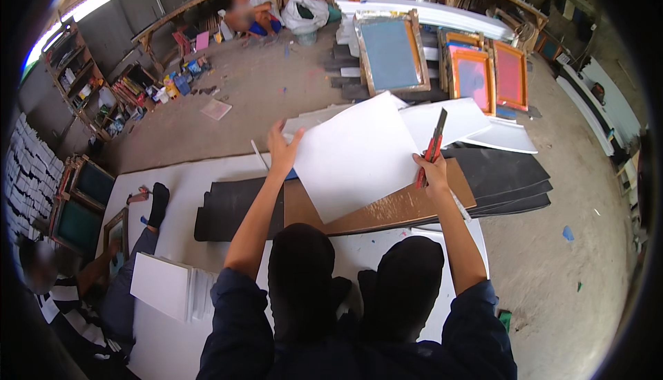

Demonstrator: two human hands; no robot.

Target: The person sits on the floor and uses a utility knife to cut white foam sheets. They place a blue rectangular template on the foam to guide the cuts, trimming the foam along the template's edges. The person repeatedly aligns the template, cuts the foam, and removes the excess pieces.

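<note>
A blank white sheet (359,155) is held up at a tilt in front of me, between both hands. At its left edge is my left hand (282,148), thumb against the sheet and fingers partly beyond the edge. My right hand (434,174) closes on the sheet's right edge and also holds a red utility knife (433,148), its dark blade pointing up and away. Below the sheet lies a worn brown board (387,213) on a stack of black sheets (238,204). More white sheets (449,119) lie behind it.
A stack of white sheets (162,287) sits on the white work surface (166,342) at left, beside a seated person (90,283). Framed screens (390,52) lean beyond the work area. Another person (248,14) sits at the back near a white sack (305,14).
</note>
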